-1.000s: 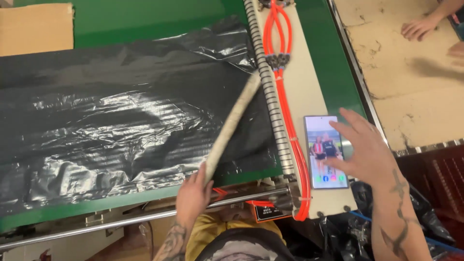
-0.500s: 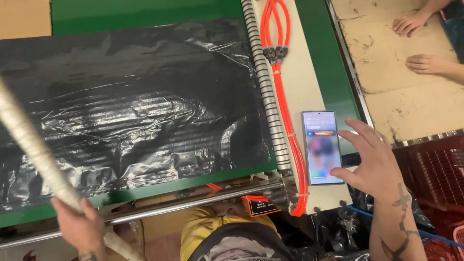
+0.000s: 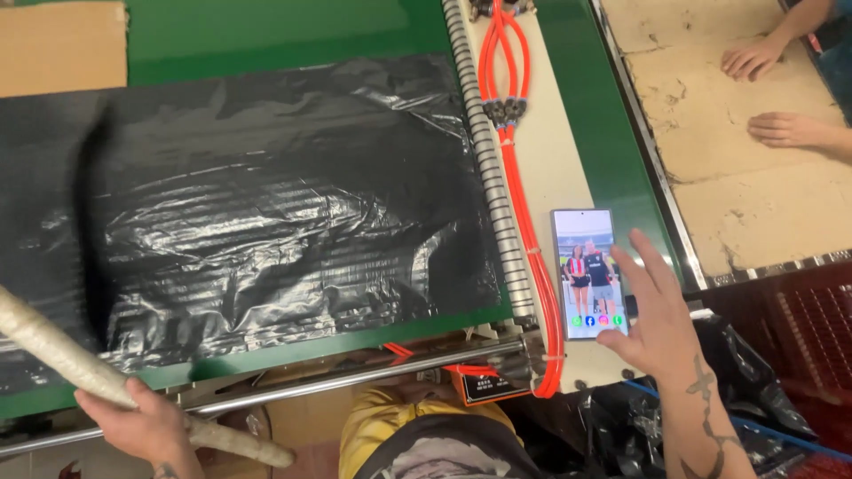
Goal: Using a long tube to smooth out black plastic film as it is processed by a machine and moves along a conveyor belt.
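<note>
My left hand [image 3: 142, 428] grips a long pale wrapped stick [image 3: 62, 355] at the lower left, its far end passing out of the left edge over a black plastic sheet [image 3: 266, 213]. The sheet lies spread on a green table [image 3: 293, 27]. My right hand [image 3: 652, 319] hovers with fingers spread at the right edge of a smartphone [image 3: 587, 273], thumb near the bottom of its lit screen. The phone lies on a cream strip [image 3: 559, 168] beside orange cables [image 3: 515, 177].
A ribbed metal bar [image 3: 484, 160] runs along the sheet's right edge, and a metal rail [image 3: 355, 381] lies along the near edge. Another person's two hands [image 3: 772, 89] rest on a brown board [image 3: 710, 151] at the upper right. Brown cardboard [image 3: 58, 44] sits top left.
My left hand has swung the stick from the sheet's right side down to the lower left. My right hand has stayed by the phone, shifting slightly lower.
</note>
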